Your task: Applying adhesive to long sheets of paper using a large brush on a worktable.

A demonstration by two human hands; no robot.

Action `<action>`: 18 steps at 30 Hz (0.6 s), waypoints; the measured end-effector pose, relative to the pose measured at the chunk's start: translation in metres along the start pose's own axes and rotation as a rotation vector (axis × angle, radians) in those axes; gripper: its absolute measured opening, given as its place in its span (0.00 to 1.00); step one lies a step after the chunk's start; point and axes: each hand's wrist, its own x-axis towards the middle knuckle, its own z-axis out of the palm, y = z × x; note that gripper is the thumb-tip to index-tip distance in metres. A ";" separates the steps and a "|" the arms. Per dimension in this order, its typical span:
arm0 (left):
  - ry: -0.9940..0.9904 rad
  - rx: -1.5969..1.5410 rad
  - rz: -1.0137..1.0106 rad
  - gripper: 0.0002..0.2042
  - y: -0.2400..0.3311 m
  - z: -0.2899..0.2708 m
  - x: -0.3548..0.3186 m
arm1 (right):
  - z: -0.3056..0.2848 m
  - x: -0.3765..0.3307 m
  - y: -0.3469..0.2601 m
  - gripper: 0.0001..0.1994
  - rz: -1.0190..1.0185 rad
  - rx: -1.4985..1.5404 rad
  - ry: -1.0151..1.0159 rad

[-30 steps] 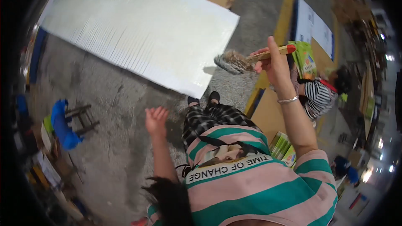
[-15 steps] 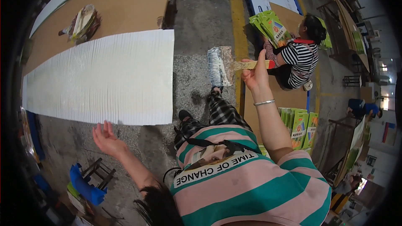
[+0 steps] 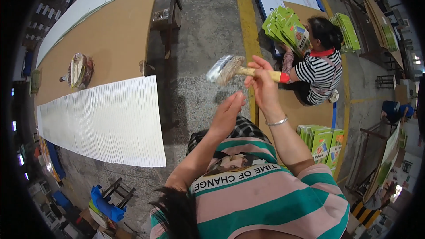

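A wide flat brush (image 3: 230, 69) with a pale wooden handle and red end is held in my right hand (image 3: 264, 86), its pale, coated bristles pointing left. My left hand (image 3: 228, 113) is in front of my body, just below the brush and apart from it. Its fingers are stretched out close together, with nothing seen in them. To the left, a long row of overlapping white sheets (image 3: 104, 121) lies along the near part of a brown-topped table (image 3: 117, 40). Farther up the table sits a container (image 3: 81, 71) wrapped in plastic, with pale material inside.
On the right, a crouching co-worker (image 3: 323, 68) in a striped shirt handles green packages (image 3: 285, 28). More green packages (image 3: 321, 144) stand upright nearer me. A dark stool (image 3: 119, 197) with blue cloth is at lower left. A yellow line (image 3: 248, 22) runs along the floor.
My left hand has moved right, from beside the white sheets to just below the brush. The brush has tilted and shifted slightly left. The view has turned, so the table appears farther left.
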 end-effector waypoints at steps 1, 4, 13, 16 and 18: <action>0.002 -0.083 -0.102 0.23 0.007 0.015 0.011 | -0.001 -0.002 -0.003 0.20 -0.021 -0.033 -0.015; -0.104 -0.296 -0.032 0.21 0.007 0.040 0.036 | -0.008 -0.009 -0.008 0.23 -0.017 -0.049 -0.082; -0.409 -0.426 -0.013 0.10 -0.001 0.075 0.082 | -0.041 -0.006 -0.040 0.26 -0.093 0.038 -0.024; -0.147 -0.392 -0.108 0.09 0.011 0.107 0.073 | -0.039 -0.023 -0.058 0.22 -0.123 -0.048 0.121; -0.210 -0.347 -0.091 0.14 0.014 0.117 0.074 | -0.069 -0.022 -0.036 0.18 -0.276 -0.257 0.095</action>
